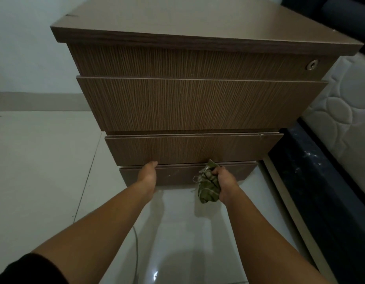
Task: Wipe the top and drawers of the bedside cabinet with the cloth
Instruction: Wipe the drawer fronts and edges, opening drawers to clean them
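You grip the crumpled green cloth (208, 184) in your right hand (224, 184) at the brown wood-grain bedside cabinet's (198, 103) lowest drawer (177, 174), left hand's (147, 175) fingers hooked on its top edge; next, likely slide it out.

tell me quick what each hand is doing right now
Left hand: fingers hooked at the bottom edge of the third drawer, gripping it.
Right hand: closed on the bunched green cloth.
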### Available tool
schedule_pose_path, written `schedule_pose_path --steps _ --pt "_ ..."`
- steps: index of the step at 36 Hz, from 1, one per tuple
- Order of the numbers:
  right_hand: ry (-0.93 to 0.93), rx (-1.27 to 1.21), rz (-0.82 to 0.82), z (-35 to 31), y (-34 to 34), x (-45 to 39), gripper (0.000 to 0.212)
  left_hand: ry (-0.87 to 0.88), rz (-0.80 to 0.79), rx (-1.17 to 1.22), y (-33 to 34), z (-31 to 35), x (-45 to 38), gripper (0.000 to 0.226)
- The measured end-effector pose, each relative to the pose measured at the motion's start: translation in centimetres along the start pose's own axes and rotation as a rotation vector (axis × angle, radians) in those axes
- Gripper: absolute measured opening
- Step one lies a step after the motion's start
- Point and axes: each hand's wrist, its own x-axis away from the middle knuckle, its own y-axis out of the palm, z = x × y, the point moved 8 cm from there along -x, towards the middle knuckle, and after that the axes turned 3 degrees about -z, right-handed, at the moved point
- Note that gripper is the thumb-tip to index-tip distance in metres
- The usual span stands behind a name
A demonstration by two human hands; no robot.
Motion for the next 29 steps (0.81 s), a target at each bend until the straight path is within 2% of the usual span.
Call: schedule_pose_path --steps 1,3,4,6,8,13,15,18,21,24,28,29 --pt "-0.007 -0.016 -0.012 0.1 0.0 0.0 0.048 0.024 0.001 -0.085 0.0 0.2 0.1 0.047" --pt "-0.006 -0.058 -0.010 0.4 -0.5 -0.1 0.053 0.122 -0.002 -0.412 0.2 1.0 0.8 0.042" --pt "0.005 -0.071 -0.007 0.6 -0.8 0.0 0.050 0.199 -0.018 -0.606 0.6 1.5 1.4 0.040" --pt "0.042 -0.083 0.027 1.1 -1.7 0.2 0.033 0.394 -0.096 -0.903 1.7 2.2 2.8 0.042" --pt "0.072 -0.170 0.076 1.5 -2.9 0.4 0.022 0.627 -0.165 -1.077 2.9 3.0 4.2 0.045" --pt "0.031 -0.391 0.129 1.2 -5.7 -0.5 0.028 1.292 -0.119 -1.368 4.9 5.8 8.8 0.046" --pt "0.007 -0.462 0.148 0.7 -6.7 -0.7 0.031 1.466 -0.084 -1.497 5.5 6.5 10.0 0.050" --pt "-0.054 -0.521 0.226 -0.3 -8.7 -1.4 0.031 1.542 0.021 -1.663 6.0 7.9 10.6 0.056" --pt "-0.111 -0.513 0.280 0.0 -11.5 -4.7 0.033 1.528 0.088 -1.781 5.9 9.0 10.0 0.063" --pt "-0.111 -0.509 0.234 -0.2 -12.2 -7.0 0.032 1.507 0.065 -1.908 5.5 9.4 9.1 0.071" --pt "-0.057 -0.544 0.155 -2.2 -9.1 -3.7 0.008 1.558 0.048 -2.058 5.1 9.8 8.5 0.067" --pt "-0.043 -0.541 0.149 -2.4 -8.6 -3.7 0.009 1.571 0.057 -2.115 5.0 9.8 8.3 0.067"
